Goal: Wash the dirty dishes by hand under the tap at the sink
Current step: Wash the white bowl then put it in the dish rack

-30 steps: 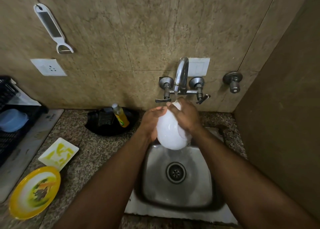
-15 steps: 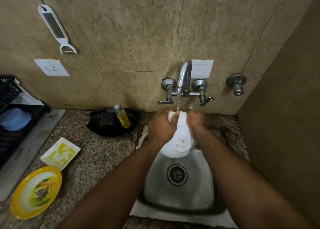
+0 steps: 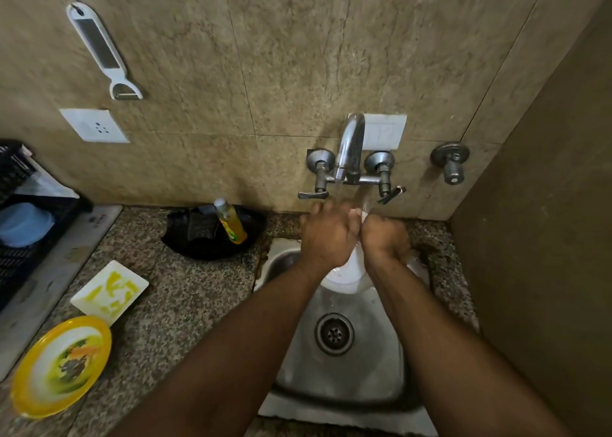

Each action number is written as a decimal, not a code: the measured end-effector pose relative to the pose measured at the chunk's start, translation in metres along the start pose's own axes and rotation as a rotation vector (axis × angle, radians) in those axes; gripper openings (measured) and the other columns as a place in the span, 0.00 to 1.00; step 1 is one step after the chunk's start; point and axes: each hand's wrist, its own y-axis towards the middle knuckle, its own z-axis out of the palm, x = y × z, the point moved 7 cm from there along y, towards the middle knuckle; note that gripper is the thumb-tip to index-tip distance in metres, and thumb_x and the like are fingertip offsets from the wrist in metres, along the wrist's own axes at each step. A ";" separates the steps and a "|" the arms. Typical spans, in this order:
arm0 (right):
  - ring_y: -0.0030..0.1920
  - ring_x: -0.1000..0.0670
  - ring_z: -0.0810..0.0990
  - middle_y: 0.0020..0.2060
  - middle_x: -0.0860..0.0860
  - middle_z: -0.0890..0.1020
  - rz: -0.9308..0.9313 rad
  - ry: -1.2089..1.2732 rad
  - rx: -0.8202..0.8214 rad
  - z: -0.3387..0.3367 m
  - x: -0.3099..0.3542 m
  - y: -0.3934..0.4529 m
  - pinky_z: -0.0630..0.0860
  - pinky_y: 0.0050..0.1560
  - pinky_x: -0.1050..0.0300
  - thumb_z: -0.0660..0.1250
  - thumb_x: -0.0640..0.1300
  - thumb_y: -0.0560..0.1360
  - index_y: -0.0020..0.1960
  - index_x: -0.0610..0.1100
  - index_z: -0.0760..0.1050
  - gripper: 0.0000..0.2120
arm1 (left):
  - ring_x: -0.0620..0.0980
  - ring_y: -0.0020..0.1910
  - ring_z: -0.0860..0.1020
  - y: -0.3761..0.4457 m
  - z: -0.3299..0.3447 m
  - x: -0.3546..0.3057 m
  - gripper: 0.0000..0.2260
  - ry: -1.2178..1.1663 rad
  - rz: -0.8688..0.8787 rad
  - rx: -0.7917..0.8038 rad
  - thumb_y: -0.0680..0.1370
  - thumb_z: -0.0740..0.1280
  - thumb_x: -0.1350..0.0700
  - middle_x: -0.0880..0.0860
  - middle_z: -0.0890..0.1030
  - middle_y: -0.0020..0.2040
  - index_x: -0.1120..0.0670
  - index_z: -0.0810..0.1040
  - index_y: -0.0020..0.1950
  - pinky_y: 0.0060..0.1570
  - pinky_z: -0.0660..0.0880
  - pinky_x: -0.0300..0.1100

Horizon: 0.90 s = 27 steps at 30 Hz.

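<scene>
A white bowl (image 3: 347, 276) is held over the steel sink (image 3: 344, 363), mostly hidden behind my hands. My left hand (image 3: 328, 234) grips its left side and my right hand (image 3: 384, 238) grips its right side, fingers curled over the rim. Water runs from the tap (image 3: 349, 148) onto my hands and the bowl. On the counter at the left lie a dirty yellow-rimmed plate (image 3: 61, 365) and a white square dish (image 3: 109, 291) smeared with yellow.
A yellow dish-soap bottle (image 3: 231, 223) and a scrubber (image 3: 200, 229) sit in a black tray (image 3: 245, 234) behind the sink's left. A black rack (image 3: 20, 257) with a blue lid (image 3: 25, 223) stands at far left. A brown wall (image 3: 546, 238) closes the right side.
The bowl has turned and dropped lower between my hands, which have closed together over it directly under the water stream. The view has shifted slightly.
</scene>
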 end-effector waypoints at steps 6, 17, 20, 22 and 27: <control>0.54 0.38 0.84 0.53 0.41 0.86 0.093 0.042 -0.259 -0.022 -0.004 -0.018 0.74 0.48 0.53 0.64 0.58 0.77 0.54 0.38 0.84 0.24 | 0.53 0.48 0.83 0.012 0.014 0.040 0.29 -0.502 -0.357 0.186 0.77 0.59 0.27 0.50 0.86 0.47 0.50 0.84 0.49 0.51 0.78 0.48; 0.52 0.38 0.86 0.53 0.43 0.86 0.428 0.817 0.036 -0.007 -0.012 0.006 0.82 0.55 0.34 0.56 0.42 0.81 0.50 0.39 0.81 0.14 | 0.60 0.48 0.87 -0.070 0.047 0.074 0.12 -1.294 -0.813 0.222 0.84 0.64 0.52 0.58 0.88 0.51 0.55 0.83 0.62 0.50 0.84 0.63; 0.48 0.37 0.87 0.49 0.42 0.88 0.408 0.830 0.081 0.004 -0.017 0.010 0.82 0.49 0.29 0.57 0.44 0.79 0.56 0.40 0.83 0.18 | 0.58 0.56 0.85 -0.074 0.043 0.058 0.18 -1.542 -0.892 0.133 0.85 0.61 0.43 0.56 0.86 0.60 0.51 0.82 0.65 0.46 0.85 0.56; 0.50 0.37 0.86 0.50 0.43 0.88 0.435 0.815 0.127 0.013 -0.027 0.012 0.80 0.51 0.28 0.56 0.48 0.79 0.57 0.43 0.84 0.19 | 0.58 0.60 0.84 -0.070 0.040 0.052 0.27 -1.707 -0.906 0.116 0.84 0.53 0.34 0.56 0.85 0.63 0.51 0.80 0.69 0.50 0.84 0.52; 0.54 0.36 0.84 0.52 0.43 0.87 0.469 0.689 0.193 0.028 -0.058 0.015 0.77 0.59 0.28 0.54 0.54 0.78 0.58 0.46 0.84 0.23 | 0.63 0.67 0.80 -0.061 0.034 0.043 0.31 -1.824 -0.817 0.220 0.84 0.57 0.35 0.62 0.81 0.68 0.58 0.75 0.74 0.67 0.75 0.64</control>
